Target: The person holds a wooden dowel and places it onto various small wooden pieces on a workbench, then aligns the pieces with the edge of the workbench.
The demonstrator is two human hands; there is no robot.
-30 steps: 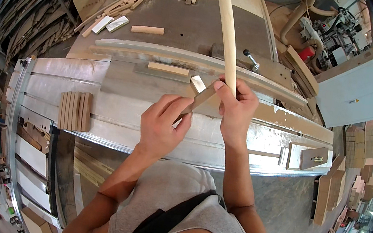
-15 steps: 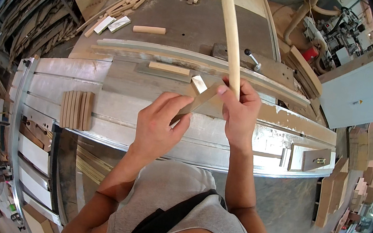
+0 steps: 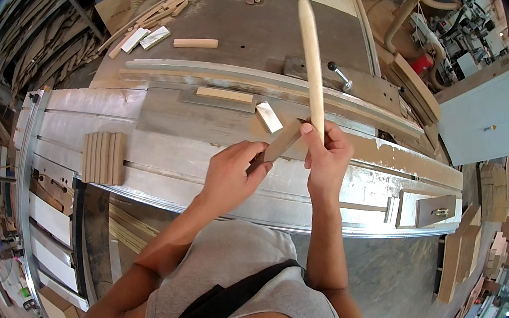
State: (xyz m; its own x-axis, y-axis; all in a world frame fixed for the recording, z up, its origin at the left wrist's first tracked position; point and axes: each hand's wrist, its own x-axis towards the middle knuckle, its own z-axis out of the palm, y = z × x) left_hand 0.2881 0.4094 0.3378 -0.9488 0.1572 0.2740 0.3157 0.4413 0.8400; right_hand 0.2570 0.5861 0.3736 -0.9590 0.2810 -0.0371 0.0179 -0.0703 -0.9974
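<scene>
My left hand (image 3: 237,171) pinches a short, flat wooden block (image 3: 283,142) between thumb and fingers, tilted up toward the right. My right hand (image 3: 330,158) is wrapped round the lower end of a long, pale, slightly curved wooden stick (image 3: 311,57), which points up and away over the bench. The block's far end meets the right thumb, beside the stick's base; whether the right fingers also grip the block I cannot tell. Just beyond the block lies a small white-faced wooden piece (image 3: 269,117) on the metal table (image 3: 171,156).
Several upright wooden blocks (image 3: 103,157) stand in a row at the left. A pale strip (image 3: 225,94) lies before the long fence (image 3: 264,83). A lever with a black knob (image 3: 340,75) stands behind it. At the right end sits a board with a metal fitting (image 3: 435,212).
My left hand has moved a little to the right and closer to the right hand, with the block turned steeper. The small white-faced piece shows more fully now.
</scene>
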